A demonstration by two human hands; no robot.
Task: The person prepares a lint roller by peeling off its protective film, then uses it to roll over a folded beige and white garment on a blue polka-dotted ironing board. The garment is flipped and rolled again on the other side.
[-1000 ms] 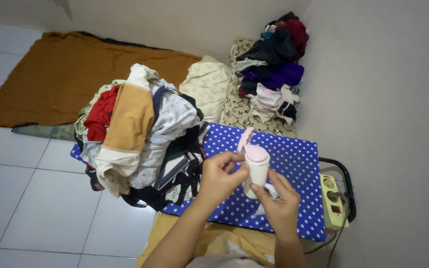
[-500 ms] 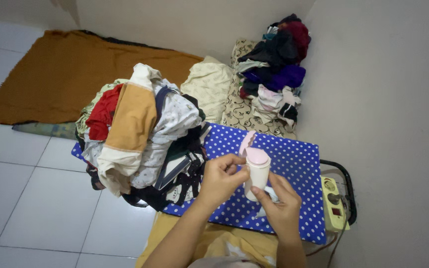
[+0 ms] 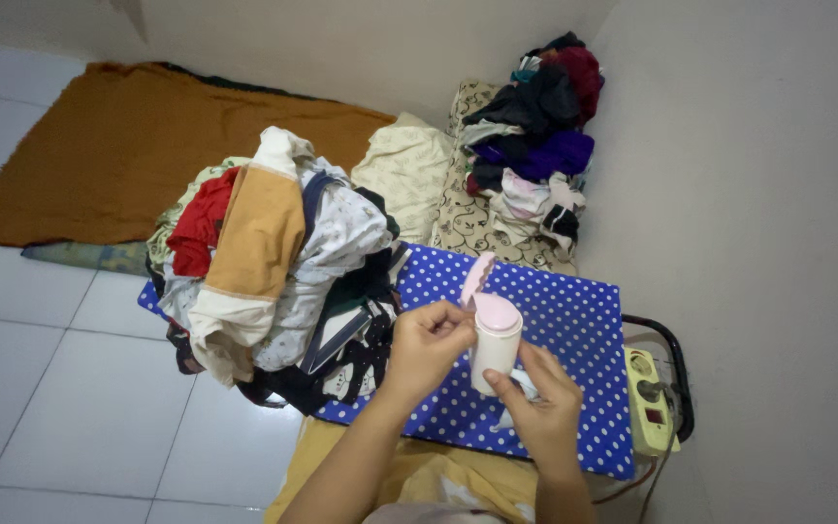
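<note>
Clothes pile [image 3: 273, 262] just beside bottle [image 3: 495, 344] w/ both hands.

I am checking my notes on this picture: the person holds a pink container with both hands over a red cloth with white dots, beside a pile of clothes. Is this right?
Not quite. The head view shows the cloth is blue with white dots, not red. The rest stands: left hand and right hand hold the pink container beside the pile of clothes.

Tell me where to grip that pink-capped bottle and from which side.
Grip the bottle round its straight white body, below the pink top, coming from the side. It stands upright above the dotted board, and its flip lid hangs open on top, so a grasp from above would foul it.
</note>
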